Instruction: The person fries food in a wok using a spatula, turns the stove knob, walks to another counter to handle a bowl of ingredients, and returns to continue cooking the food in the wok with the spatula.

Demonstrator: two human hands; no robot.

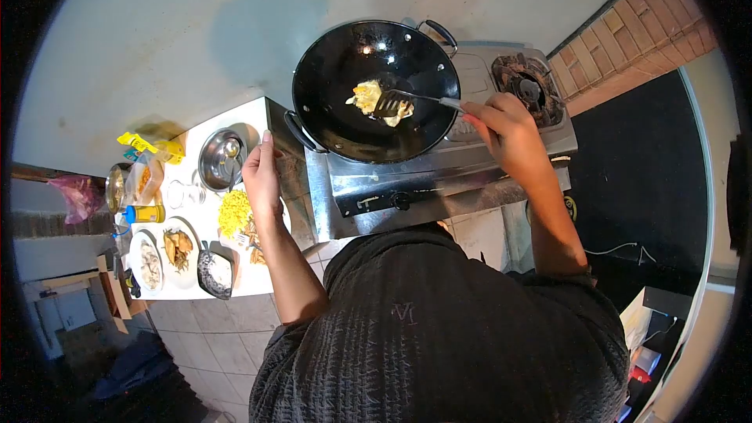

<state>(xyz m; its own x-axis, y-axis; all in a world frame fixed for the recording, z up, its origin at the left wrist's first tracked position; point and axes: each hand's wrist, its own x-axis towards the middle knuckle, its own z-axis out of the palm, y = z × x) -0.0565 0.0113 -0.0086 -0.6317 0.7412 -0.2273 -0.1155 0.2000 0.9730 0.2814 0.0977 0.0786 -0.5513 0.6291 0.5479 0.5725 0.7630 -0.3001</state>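
Observation:
A black two-handled wok (325, 70) sits on the left side of the stove, with pieces of cooked egg (364, 96) in its middle. My right hand (509, 131) is closed round the handle of a slotted spatula (389, 104). Its dark head rests against the egg. To the left of the wok, my left hand (263, 176) is raised with fingers stretched out and nothing visible in it. It is near the wok's left handle (301, 131) but apart from it.
The gas stove (470, 180) has a second burner (528, 90) on the right. On the white table stand a metal bowl (222, 158), yellow shredded food (234, 214), a plate of brownish food (179, 249), a black square dish (215, 272) and a yellow bottle (146, 214).

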